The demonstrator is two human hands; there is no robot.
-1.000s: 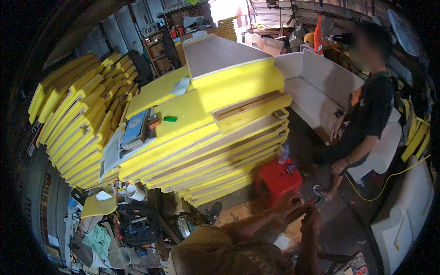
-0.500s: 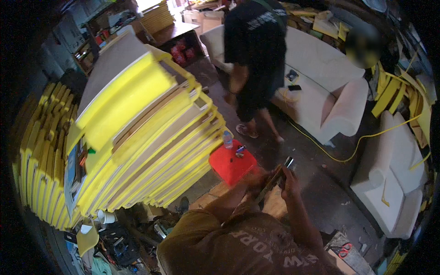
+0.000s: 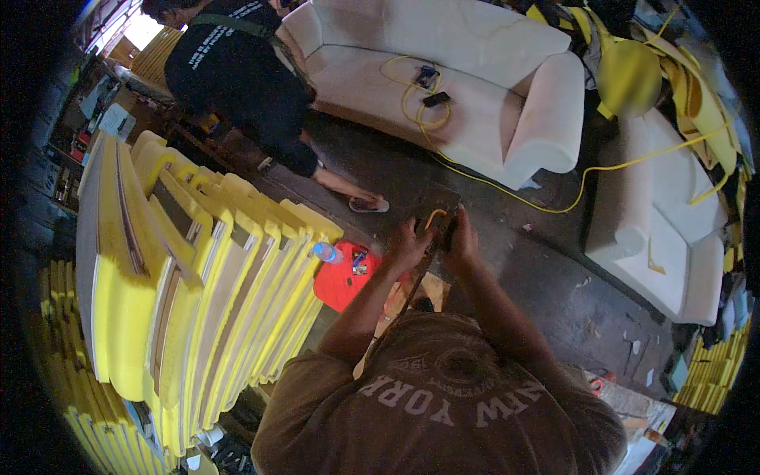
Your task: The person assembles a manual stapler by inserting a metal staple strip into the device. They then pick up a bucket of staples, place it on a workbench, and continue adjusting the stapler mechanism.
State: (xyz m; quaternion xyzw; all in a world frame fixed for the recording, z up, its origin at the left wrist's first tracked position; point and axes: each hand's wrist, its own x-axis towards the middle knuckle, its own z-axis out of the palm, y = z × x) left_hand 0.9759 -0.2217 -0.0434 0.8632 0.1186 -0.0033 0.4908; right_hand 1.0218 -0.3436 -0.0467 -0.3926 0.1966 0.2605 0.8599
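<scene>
In front of my chest, my left hand [image 3: 412,244] is closed around a long, thin brown strip [image 3: 413,291] that slants down toward my body. My right hand [image 3: 462,236] is closed just beside it, on something dark that its fingers mostly hide. A short curved orange-yellow piece [image 3: 435,217] shows between the two hands. What it belongs to is hard to make out in the dim light. To the left of my left forearm stands a red stool [image 3: 336,286], with a clear bottle [image 3: 328,253] and a few small items [image 3: 362,263] on it.
A tall stack of yellow foam-edged panels [image 3: 214,293] rises on the left. A white sofa [image 3: 475,95] and a second white sofa [image 3: 665,214] stand ahead and right. A yellow hose or cord [image 3: 582,190] crosses the floor. Another person [image 3: 237,87] bends over at upper left.
My view has swung right, and both hands have come together farther out. The shiny cylindrical end at my right hand is out of sight. The other person has bent forward.
</scene>
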